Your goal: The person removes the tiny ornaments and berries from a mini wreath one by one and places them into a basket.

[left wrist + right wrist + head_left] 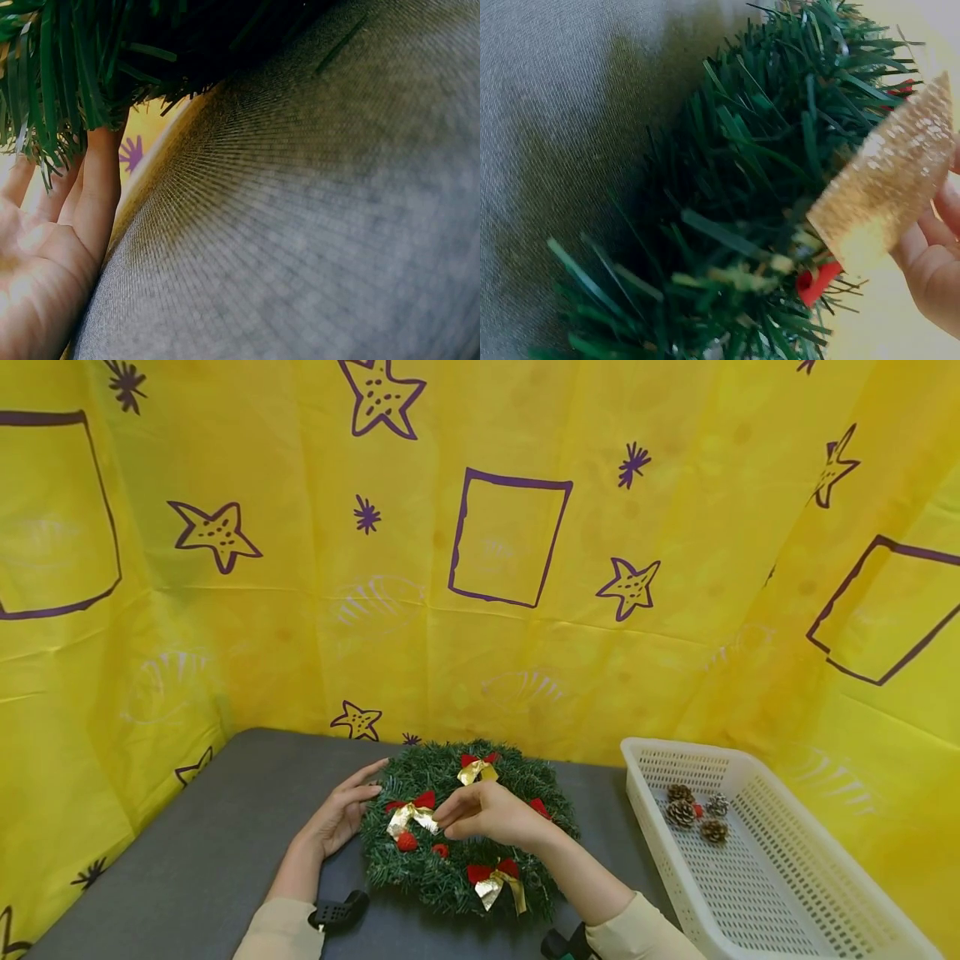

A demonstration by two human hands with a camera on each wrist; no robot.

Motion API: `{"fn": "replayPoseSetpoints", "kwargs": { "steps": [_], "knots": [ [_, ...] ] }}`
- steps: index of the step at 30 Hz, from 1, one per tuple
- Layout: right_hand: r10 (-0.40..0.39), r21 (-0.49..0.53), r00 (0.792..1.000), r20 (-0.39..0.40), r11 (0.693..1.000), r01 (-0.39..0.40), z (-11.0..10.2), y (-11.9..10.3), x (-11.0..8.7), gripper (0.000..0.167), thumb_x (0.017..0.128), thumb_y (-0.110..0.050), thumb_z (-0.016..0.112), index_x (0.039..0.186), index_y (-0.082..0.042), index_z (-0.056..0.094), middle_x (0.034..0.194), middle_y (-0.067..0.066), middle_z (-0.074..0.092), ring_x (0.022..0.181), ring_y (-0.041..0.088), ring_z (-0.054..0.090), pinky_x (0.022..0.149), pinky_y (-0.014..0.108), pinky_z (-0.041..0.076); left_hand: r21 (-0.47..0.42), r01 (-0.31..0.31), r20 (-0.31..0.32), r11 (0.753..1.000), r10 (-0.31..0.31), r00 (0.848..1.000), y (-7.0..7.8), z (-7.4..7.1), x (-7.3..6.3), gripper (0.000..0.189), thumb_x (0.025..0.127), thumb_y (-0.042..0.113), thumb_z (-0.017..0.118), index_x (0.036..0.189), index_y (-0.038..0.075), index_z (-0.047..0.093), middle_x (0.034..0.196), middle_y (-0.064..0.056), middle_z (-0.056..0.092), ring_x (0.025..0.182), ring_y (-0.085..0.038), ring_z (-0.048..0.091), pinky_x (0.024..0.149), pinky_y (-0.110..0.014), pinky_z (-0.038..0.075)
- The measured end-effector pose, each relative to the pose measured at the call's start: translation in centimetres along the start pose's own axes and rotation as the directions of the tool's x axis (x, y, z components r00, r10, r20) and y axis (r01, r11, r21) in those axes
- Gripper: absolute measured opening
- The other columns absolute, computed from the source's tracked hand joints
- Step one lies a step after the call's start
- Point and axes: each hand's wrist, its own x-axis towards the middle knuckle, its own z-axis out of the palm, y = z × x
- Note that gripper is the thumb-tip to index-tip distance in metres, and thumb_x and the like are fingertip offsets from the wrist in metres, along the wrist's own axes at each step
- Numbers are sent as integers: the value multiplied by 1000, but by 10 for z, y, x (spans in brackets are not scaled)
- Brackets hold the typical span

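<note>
A round green artificial wreath (450, 885) lies on the dark grey table, dressed with red-and-gold bows (411, 814) and red berries (407, 841). My left hand (343, 814) is at its left edge; in the left wrist view its fairly straight fingers (97, 184) reach up among the green needles. Over the wreath's middle, my right hand (487, 814) has thumb and forefinger bent toward each other beside the left bow, just above a second red berry (441, 851). I cannot tell whether they pinch anything. A gold ribbon tail (889, 180) partly covers the right hand in its wrist view.
To the right stands a white perforated plastic basket (652, 835) holding several pine cones (681, 813) and a small red piece (698, 811). A yellow curtain with purple drawings (510, 643) hangs behind and at both sides of the table (202, 852).
</note>
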Motion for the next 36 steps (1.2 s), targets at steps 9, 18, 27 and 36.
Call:
{"fn": "replayPoseSetpoints", "kwargs": {
  "steps": [9,18,27,36],
  "knots": [
    [6,-6,1000,8,1000,-6,9,9,4,23,91,-6,67,113,-4,72,116,16,72,98,16,70,87,30,56,18,12,-13,1000,-12,1000,0,0,0,69,100,19,51,160,14,17,167,-12,-16,148,-17,18,59,-18,34],
    [39,38,999,33,998,-40,16,16,7,22,90,-5,68,112,-5,72,114,14,73,95,15,71,85,31,56,16,16,-21,1000,-15,1000,-1,2,0,68,101,18,50,160,16,18,168,-12,-15,149,-17,16,60,-17,35],
    [47,34,998,48,998,-49,18,22,10,23,90,-3,67,112,-4,72,110,14,73,93,12,68,83,30,56,34,14,-18,999,-13,1000,-1,1,-1,67,101,19,50,160,16,18,168,-12,-13,121,11,40,58,-16,36],
    [39,44,998,55,998,-42,18,22,10,22,90,-3,66,112,-2,73,110,16,73,91,11,68,83,30,56,12,14,-27,1000,-14,1000,-2,1,2,70,99,16,51,160,12,17,167,-15,-14,156,-32,-6,63,-17,37]
  ]
}}
